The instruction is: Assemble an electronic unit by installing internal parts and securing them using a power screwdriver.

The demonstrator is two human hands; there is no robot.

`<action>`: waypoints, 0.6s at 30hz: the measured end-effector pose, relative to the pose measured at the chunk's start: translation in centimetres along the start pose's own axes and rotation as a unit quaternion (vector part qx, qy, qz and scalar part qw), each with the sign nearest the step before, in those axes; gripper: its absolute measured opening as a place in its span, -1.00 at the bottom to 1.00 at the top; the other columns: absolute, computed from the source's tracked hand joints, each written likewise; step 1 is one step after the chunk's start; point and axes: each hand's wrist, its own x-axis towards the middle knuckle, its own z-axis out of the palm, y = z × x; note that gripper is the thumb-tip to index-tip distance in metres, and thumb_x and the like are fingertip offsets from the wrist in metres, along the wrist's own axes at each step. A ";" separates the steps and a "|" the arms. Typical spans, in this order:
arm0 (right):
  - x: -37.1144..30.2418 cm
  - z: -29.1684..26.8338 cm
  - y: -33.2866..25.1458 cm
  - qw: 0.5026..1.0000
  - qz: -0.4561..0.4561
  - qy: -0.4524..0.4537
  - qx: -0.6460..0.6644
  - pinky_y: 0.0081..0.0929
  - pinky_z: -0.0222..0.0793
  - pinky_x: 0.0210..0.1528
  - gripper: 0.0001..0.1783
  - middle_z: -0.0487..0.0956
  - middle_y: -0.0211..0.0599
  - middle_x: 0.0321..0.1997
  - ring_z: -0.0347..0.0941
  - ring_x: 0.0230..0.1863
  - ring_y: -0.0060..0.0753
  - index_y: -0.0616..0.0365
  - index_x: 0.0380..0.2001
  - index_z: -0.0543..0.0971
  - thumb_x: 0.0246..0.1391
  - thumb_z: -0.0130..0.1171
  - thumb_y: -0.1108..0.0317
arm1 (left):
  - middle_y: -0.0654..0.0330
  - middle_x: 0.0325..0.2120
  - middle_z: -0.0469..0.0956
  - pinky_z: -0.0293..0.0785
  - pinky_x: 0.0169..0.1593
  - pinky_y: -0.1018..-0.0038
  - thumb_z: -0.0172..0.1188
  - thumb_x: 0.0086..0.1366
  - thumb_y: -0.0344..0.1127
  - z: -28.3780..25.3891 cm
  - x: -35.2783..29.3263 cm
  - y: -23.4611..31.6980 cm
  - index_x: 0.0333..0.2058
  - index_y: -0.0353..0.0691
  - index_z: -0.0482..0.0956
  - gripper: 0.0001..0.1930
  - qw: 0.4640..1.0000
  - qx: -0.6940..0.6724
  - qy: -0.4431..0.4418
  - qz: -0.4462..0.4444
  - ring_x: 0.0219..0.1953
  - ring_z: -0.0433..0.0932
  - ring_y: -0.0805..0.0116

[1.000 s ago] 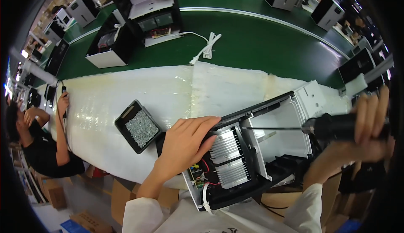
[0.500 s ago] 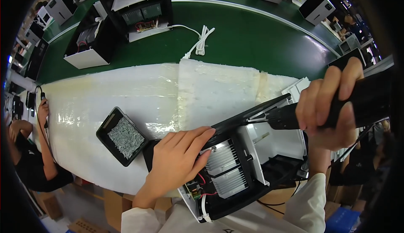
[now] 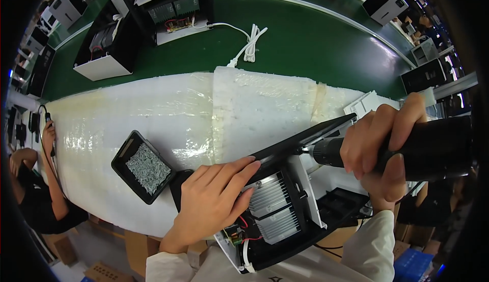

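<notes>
An open black-and-white device (image 3: 300, 200) with a finned metal heatsink (image 3: 272, 208) and coloured wires lies on the white foam-covered bench (image 3: 168, 114). My left hand (image 3: 214, 198) rests flat on its left side, fingers spread over the black frame and heatsink, holding nothing. My right hand (image 3: 384, 147) grips a black electric screwdriver (image 3: 407, 149) lying sideways, its tip pointing left at the device's upper black edge. A black tray of small screws (image 3: 142, 166) sits just left of my left hand.
Behind the foam runs a green conveyor belt (image 3: 316, 42) carrying open black-and-white devices (image 3: 173, 7) and a bundled white cable (image 3: 249, 42). Another person's arm (image 3: 48, 144) holds a tool at the left edge. Cardboard boxes (image 3: 137, 244) stand below the bench.
My right hand with the screwdriver has moved left, nearer the device's top edge. My left hand stays pressed on the device. The view has shifted slightly.
</notes>
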 end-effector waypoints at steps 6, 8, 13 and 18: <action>0.0 -0.1 0.8 1.000 0.017 0.000 0.011 -0.60 0.30 -0.74 -0.54 0.35 -0.44 -0.70 0.27 -0.78 -0.57 0.00 -0.39 0.22 0.02 0.36 0.14 | 0.24 -0.11 0.58 0.39 -0.30 0.47 0.24 0.12 -0.31 0.2 -0.2 -0.4 -0.03 -0.20 0.56 -0.61 1.000 0.017 -0.013 0.005 -0.32 0.54 0.34; 0.2 -0.2 0.6 0.999 0.025 -0.024 0.003 -0.60 0.31 -0.74 -0.55 0.35 -0.44 -0.70 0.28 -0.78 -0.58 0.00 -0.39 0.23 0.04 0.34 0.11 | 0.23 -0.11 0.58 0.39 -0.30 0.47 0.24 0.11 -0.32 0.0 -0.1 -0.4 -0.04 -0.20 0.56 -0.61 1.000 0.014 -0.012 0.002 -0.32 0.54 0.33; 0.2 -0.3 0.8 0.999 0.026 -0.023 0.017 -0.62 0.29 -0.73 -0.55 0.36 -0.44 -0.69 0.28 -0.77 -0.58 0.00 -0.39 0.23 0.05 0.33 0.09 | 0.20 -0.11 0.59 0.39 -0.31 0.44 0.22 0.09 -0.35 -0.2 0.2 -0.4 -0.08 -0.21 0.57 -0.64 1.000 -0.003 -0.008 0.002 -0.34 0.55 0.30; 0.2 -0.4 0.9 0.999 0.021 -0.029 0.011 -0.63 0.24 -0.74 -0.55 0.33 -0.43 -0.67 0.25 -0.78 -0.59 0.03 -0.37 0.21 0.08 0.30 0.10 | 0.15 -0.08 0.57 0.44 -0.25 0.42 0.21 0.10 -0.40 -0.2 0.0 -0.1 -0.07 -0.23 0.57 -0.64 1.000 -0.009 -0.011 -0.001 -0.29 0.55 0.24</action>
